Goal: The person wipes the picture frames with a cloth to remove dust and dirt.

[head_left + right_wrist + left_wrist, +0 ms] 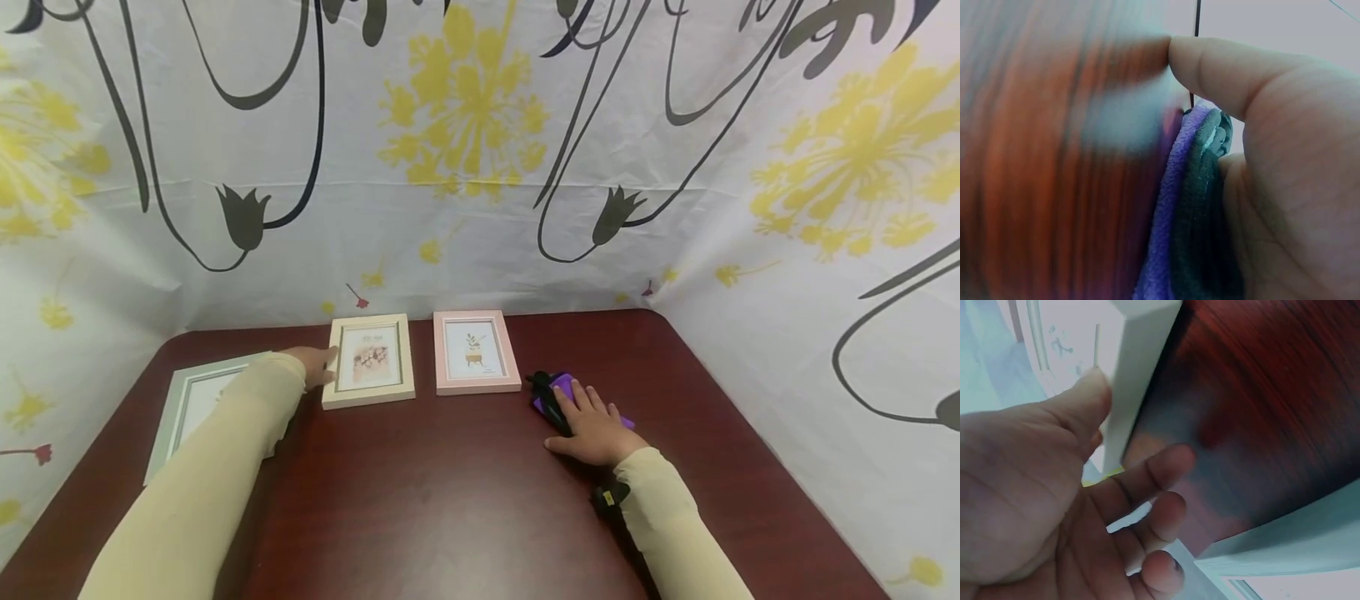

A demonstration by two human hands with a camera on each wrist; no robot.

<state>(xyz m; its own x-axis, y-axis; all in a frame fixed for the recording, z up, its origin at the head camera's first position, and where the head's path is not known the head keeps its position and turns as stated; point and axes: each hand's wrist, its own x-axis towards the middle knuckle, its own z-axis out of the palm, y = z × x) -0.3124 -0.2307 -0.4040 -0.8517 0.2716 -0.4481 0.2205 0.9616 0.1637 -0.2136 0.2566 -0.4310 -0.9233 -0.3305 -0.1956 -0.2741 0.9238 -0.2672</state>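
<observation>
My left hand (313,365) touches the left edge of a cream picture frame (406,358) holding a pinkish print. In the left wrist view the thumb rests on that frame's border, while several other fingers stand off it, loosely bent. Under my left sleeve lies a pale grey-green picture frame (174,408), partly covered. On the right, my right hand (596,433) rests with fingers spread on a folded purple cloth (564,385) with a black cloth (550,404) against it. The right wrist view shows both soft layers (1169,206) beside the palm, the thumb away from them.
A pink picture frame (476,385) with a plant print lies right of the cream one. All rest on a dark red-brown wooden table (420,500). Patterned white fabric (480,233) walls rise behind and at both sides. A black wrist strap (609,497) sits at my right cuff.
</observation>
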